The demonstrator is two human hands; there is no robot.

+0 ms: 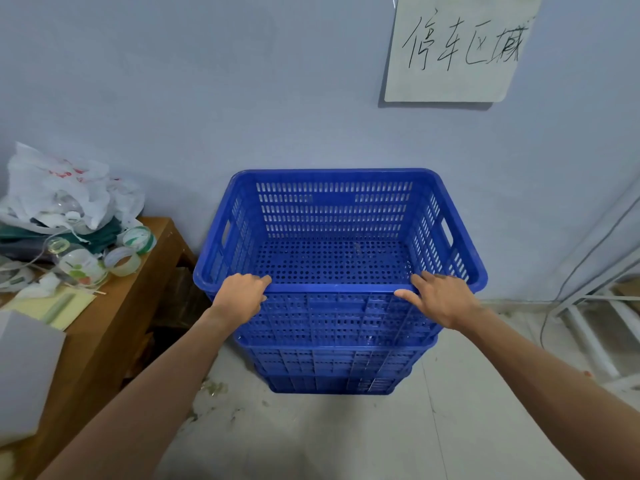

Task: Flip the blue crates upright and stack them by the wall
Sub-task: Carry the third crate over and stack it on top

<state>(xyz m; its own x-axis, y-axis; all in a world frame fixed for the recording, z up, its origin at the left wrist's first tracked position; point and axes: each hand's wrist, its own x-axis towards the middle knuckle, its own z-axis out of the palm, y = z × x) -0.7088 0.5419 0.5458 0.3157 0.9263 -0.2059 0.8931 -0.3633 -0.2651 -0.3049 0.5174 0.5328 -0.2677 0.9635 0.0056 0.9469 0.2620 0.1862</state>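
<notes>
Two hands gripping the near rim of the top blue crate (pixel 332 209): left hand (pixel 242 296) fingers curled over, right hand (pixel 441 299) pinching. Upright on lower crates (pixel 329 365), against the wall (pixel 207 98).

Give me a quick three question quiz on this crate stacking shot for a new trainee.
1. True or false: the top crate is upside down.
2. Where do the left hand and right hand hold the top crate? A) near rim B) side handle slots C) base
3. Fill in: as the person sees it, the wooden table stands on the ___ side of the crate stack.
Key: 1 false; 2 A; 3 left.
</notes>
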